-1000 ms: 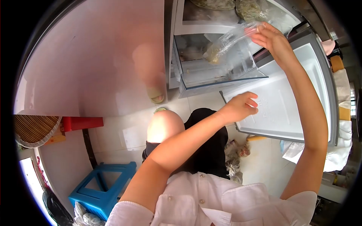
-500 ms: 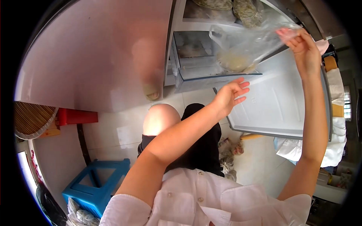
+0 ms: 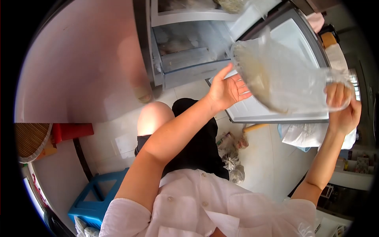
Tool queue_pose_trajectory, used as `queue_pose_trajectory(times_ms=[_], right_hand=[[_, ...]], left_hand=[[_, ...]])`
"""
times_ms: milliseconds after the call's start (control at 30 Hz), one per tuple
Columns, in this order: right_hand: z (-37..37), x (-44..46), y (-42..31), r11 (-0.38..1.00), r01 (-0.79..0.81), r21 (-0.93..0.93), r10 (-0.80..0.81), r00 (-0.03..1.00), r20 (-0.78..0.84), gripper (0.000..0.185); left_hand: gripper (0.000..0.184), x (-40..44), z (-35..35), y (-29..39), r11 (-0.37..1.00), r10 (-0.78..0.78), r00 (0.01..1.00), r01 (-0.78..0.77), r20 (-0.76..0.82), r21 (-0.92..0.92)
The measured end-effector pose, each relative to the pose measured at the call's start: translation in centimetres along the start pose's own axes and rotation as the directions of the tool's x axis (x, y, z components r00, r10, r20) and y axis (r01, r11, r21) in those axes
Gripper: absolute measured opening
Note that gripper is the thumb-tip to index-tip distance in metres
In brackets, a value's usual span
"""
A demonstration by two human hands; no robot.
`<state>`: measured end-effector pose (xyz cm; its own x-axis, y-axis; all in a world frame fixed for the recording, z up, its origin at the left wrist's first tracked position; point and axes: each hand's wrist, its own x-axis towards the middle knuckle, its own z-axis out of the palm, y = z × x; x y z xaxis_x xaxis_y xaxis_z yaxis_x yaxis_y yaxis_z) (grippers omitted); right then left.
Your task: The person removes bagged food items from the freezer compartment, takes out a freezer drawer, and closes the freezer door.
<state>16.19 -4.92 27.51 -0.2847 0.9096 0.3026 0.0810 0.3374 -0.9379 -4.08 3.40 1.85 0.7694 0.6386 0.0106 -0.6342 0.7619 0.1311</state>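
Note:
A clear plastic bag (image 3: 292,75) with something yellowish in its lower end hangs sideways in front of the open freezer door. My right hand (image 3: 342,103) has its fingers closed on the bag's gathered end, at the right. Beside the bag's filled end is my left hand (image 3: 229,90), palm up with its fingers apart, holding nothing. Whether its fingertips touch the bag I cannot tell. Behind my left hand a clear freezer drawer (image 3: 193,71) is pulled out, with frost inside.
An upper drawer (image 3: 193,16) holds bagged items. The freezer door (image 3: 292,35) stands open at the right. Several plastic bags (image 3: 237,173) lie on the floor beside my legs. A blue stool (image 3: 96,197) and a red box (image 3: 73,132) are at the left.
The bag has moved out of the drawer area to the right, with my right hand going right and down. My left hand has shifted left, palm turned up. The view has turned right.

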Motion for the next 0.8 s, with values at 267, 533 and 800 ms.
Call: queue_pose_trajectory(times_ms=[267,533,800], right_hand=[[-2.5,-17.7,1.6,0.985,-0.039,0.170,0.112,0.889,-0.443,0.022],[-0.5,-33.3,11.5,0.617,-0.742,-0.261,0.207,0.473,-0.857,0.037],[6.5,-31.5,13.7,0.453,-0.622,-0.639,-0.030,0.705,-0.708,0.049]], left_hand=[[0.032,-1.3,1.5,-5.0,0.926,-0.021,0.995,0.055,-0.094,0.373],[0.042,-1.6,1.0,-13.2,0.578,-0.028,0.957,0.250,-0.287,0.777],[0.047,-2.4,-1.2,-21.4,0.531,-0.088,0.864,0.462,-0.496,0.711]])
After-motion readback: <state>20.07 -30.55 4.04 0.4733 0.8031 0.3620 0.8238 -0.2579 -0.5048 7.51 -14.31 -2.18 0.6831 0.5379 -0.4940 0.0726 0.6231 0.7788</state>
